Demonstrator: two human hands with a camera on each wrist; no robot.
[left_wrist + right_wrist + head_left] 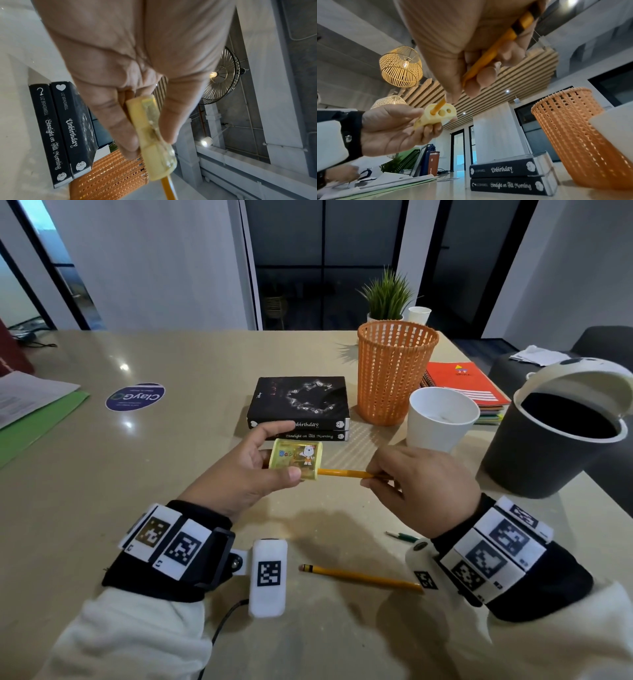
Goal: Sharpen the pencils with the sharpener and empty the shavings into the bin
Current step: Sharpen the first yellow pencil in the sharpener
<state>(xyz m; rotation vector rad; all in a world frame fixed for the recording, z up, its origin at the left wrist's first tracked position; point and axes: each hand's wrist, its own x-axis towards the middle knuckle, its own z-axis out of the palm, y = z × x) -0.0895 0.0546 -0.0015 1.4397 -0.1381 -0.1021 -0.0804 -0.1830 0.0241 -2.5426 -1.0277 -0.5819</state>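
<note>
The sharpening step is in hand. The left hand (246, 470) holds the yellow sharpener (296, 459) above the middle of the counter (191, 364), thumb on one flat side and fingers on the other, its grip closed round the case. A yellow pencil (346, 473) sits in one end hole of the sharpener's three (the right wrist view shows the other two empty), and the right hand (424, 487) pinches its shaft, the rest of the fingers curled round it. Next, by my reckoning, the right hand must twist the pencil while the left keeps the case steady, pressing straight along the hole so the lead does not snap. How far the point has got I cannot tell; the tip is hidden inside.

Near the front edge of the counter lies a second yellow pencil (359, 577), apparently waiting its turn, and a green pencil (402, 537) lies just beside the right wrist. The dark bin (534, 463), lid tipped open, stands at the right edge.

The counter is pale and glossy. At its left edge sit papers on a green folder (41, 422); two black books (298, 409) are stacked mid-counter, then an orange basket (394, 371), a white cup (440, 419) and bright notebooks (466, 385). Glass partitions stand behind.
</note>
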